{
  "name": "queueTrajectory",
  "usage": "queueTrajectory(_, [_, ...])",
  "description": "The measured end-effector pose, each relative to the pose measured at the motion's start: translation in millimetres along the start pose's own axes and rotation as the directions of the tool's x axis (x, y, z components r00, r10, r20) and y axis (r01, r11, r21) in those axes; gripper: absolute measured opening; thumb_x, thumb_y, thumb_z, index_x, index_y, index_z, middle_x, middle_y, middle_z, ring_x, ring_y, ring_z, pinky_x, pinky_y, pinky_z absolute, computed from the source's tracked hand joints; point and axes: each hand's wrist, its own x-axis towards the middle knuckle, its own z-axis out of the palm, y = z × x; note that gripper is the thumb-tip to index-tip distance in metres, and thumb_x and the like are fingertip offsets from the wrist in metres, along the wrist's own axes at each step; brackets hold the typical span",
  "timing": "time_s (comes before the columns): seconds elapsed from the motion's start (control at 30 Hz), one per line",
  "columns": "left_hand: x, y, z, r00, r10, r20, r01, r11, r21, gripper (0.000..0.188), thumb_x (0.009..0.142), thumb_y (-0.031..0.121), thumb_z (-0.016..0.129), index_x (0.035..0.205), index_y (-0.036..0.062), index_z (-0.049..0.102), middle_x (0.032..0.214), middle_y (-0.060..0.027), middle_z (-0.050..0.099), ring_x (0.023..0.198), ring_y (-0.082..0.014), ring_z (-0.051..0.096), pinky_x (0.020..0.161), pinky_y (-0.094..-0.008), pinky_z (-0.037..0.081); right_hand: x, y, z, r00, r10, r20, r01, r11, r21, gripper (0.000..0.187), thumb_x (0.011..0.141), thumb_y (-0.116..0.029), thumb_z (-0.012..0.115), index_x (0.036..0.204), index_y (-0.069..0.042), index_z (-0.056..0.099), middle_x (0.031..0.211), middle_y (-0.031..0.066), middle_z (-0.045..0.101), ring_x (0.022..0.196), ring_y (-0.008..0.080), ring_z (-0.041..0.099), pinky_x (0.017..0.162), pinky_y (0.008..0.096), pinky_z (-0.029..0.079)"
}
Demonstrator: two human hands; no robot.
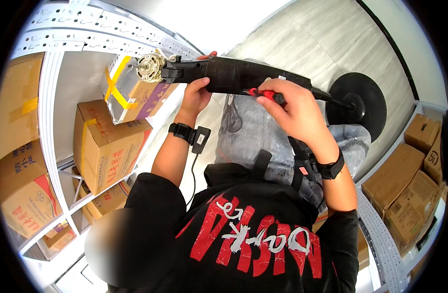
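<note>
A black pedestal fan's long body (253,73) lies across above my lap. At its left end the fan's bare motor (149,67) shows, cream-coloured and joined by a black hinge. To the right, a thin pole runs to the round black base (373,95). My left hand (197,95) grips the body near the motor, thumb on the near edge and fingers on the far side. My right hand (299,108) is closed round a red and black screwdriver (267,94). The screwdriver's tip points at the body's near edge; whether it sits in a screw I cannot tell.
Left of me stands a white metal shelf (55,122) with cardboard boxes (106,151). A yellow-taped box (141,93) lies below the motor. More boxes (400,180) fill the shelf on the right. A cable (193,178) hangs from the device on my left wrist.
</note>
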Motion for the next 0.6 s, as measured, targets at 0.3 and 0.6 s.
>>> queueTrajectory(0.3, [9.6, -6.0, -3.2, 1.0, -0.012, 0.002, 0.012, 1.0, 0.002, 0.059, 0.079, 0.004, 0.063, 0.136, 0.0104, 0.05, 0.151, -0.0129, 0.044, 0.136, -0.0277, 0.047, 0.114, -0.0429, 0.04, -27.0, 16.9, 2.4, 0.987, -0.064, -0.149, 0.067, 0.998, 0.013, 0.021, 0.089, -0.013, 0.071, 0.106, -0.001, 0.067, 0.093, 0.0139, 0.069, 0.074, 0.0268, 0.067, 0.057, 0.0318, 0.052])
queueTrajectory(0.6, [7.6, -13.1, -4.6, 0.994, -0.021, -0.107, 0.024, 0.999, 0.024, 0.054, 0.085, 0.012, 0.063, 0.138, 0.007, 0.049, 0.144, -0.0112, 0.053, 0.13, -0.0274, 0.052, 0.113, -0.0437, 0.039, -28.9, 29.6, 14.1, 0.994, -0.071, -0.087, 0.071, 0.997, -0.004, 0.024, 0.088, -0.014, 0.07, 0.109, -0.002, 0.066, 0.099, 0.0152, 0.069, 0.084, 0.0327, 0.067, 0.072, 0.038, 0.054])
